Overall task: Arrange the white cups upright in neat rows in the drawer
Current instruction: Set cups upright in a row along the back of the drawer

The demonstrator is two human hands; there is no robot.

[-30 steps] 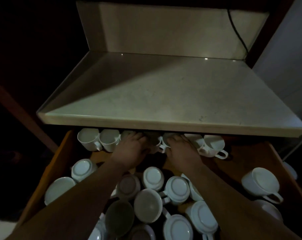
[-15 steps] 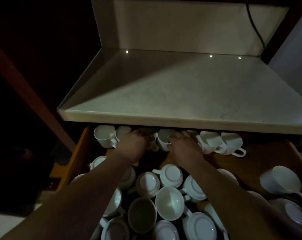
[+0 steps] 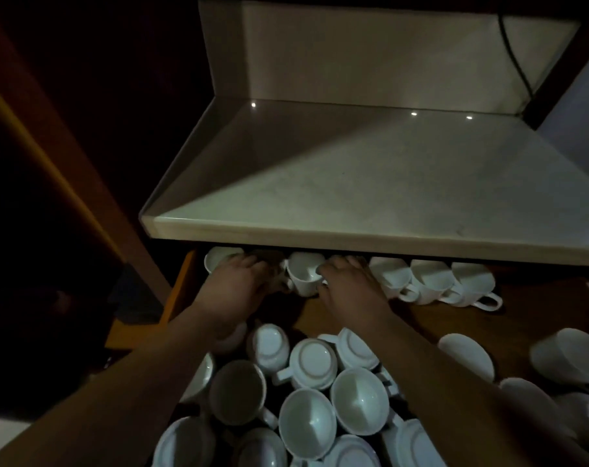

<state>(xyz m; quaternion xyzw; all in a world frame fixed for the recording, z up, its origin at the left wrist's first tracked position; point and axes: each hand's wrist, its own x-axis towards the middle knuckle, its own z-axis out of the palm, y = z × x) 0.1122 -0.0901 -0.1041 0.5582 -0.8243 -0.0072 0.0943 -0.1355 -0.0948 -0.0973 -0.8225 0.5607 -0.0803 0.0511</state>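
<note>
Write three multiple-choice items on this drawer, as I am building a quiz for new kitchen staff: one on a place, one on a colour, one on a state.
1. Where in the drawer does the neat row of cups stand?
A. along the front
B. at the back, under the edge of the countertop
C. down the left side

2. What colour are the cups?
A. black
B. red
C. white

3. How do the cups in the front heap lie?
A. jumbled, some base-up, some mouth-up
B. all upright in rows
C. stacked in one tower

Answers:
1 B, the row sits just below the countertop's lip.
2 C, every cup in view is white.
3 A, base rings and open mouths show side by side.
</note>
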